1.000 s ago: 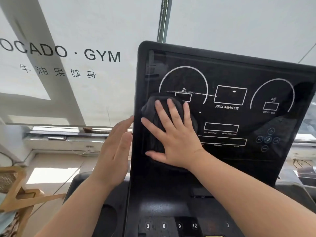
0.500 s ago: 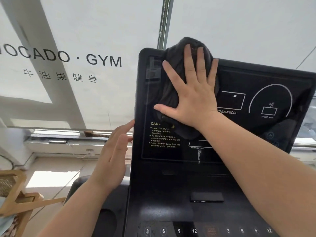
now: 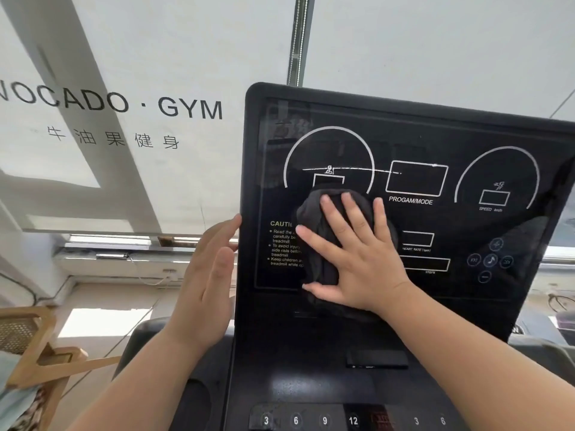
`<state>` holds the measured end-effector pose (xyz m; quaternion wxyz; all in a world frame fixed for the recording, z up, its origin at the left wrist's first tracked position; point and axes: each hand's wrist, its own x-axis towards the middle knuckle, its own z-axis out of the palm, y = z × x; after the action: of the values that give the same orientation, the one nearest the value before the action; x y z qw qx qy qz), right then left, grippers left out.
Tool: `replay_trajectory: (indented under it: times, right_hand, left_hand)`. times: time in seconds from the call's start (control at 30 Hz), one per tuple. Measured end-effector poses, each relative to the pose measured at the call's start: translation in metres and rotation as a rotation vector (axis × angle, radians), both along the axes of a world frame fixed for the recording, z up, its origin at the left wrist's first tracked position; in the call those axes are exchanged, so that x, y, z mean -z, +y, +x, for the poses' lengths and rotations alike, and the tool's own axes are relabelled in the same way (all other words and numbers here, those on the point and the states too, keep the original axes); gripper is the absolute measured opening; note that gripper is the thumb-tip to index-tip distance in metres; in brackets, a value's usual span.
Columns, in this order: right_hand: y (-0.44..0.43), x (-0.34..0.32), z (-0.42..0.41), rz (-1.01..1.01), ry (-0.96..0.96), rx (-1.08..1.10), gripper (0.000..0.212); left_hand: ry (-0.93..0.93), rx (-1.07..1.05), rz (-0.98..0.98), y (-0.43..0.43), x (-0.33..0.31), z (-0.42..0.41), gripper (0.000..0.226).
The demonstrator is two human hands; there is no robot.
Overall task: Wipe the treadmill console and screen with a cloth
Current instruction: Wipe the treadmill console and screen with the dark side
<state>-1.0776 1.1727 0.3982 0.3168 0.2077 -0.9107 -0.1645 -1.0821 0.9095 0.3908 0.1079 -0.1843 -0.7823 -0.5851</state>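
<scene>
The black treadmill console [image 3: 273, 353] fills the right half of the view, its glossy screen [image 3: 435, 144] printed with white dials, boxes and a caution text. A dark bunched cloth [image 3: 314, 213] lies flat against the screen's lower left part. My right hand [image 3: 354, 253] presses on the cloth with fingers spread, covering most of it. My left hand [image 3: 208, 275] stands upright with straight fingers against the console's left edge, holding nothing.
A row of numbered speed buttons [image 3: 311, 419] runs along the console's bottom. A white blind with gym lettering [image 3: 124, 104] hangs behind. A wooden chair [image 3: 31, 346] stands at the lower left, and a dark cup recess [image 3: 193, 405] sits left of the console.
My right hand has slid the cloth from the screen's top edge down to its lower left part. My left hand has stayed at the console's left edge.
</scene>
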Motion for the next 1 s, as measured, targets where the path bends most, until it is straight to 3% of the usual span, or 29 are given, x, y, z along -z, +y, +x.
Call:
replay_trajectory:
  times: [0.2,0.3,0.5,0.63,0.77,1.0]
  right_hand:
    - [-0.001,-0.089,-0.045,-0.241,0.069,0.256,0.099]
    - [-0.034,-0.107,-0.063,-0.208,0.067,0.220,0.099]
    - [-0.065,-0.061,-0.048,0.002,-0.027,-0.013,0.090]
    - [-0.041,-0.013,-0.020,0.123,-0.077,-0.090,0.088]
    - [-0.004,-0.014,-0.014,0.204,-0.063,-0.134,0.086]
    - [-0.017,-0.105,-0.061,-0.126,0.064,0.167,0.099]
  left_hand:
    - [-0.069,0.009,0.022,0.000,-0.003,0.002,0.079]
    - [-0.118,0.016,0.089,0.003,-0.005,0.005,0.082]
    - [-0.199,0.049,0.304,0.003,-0.007,0.007,0.094]
    - [-0.194,0.061,0.283,0.003,-0.007,0.008,0.096]
    - [-0.201,0.069,0.233,0.003,-0.005,0.010,0.094]
    - [-0.196,0.049,0.162,0.002,-0.004,0.014,0.079]
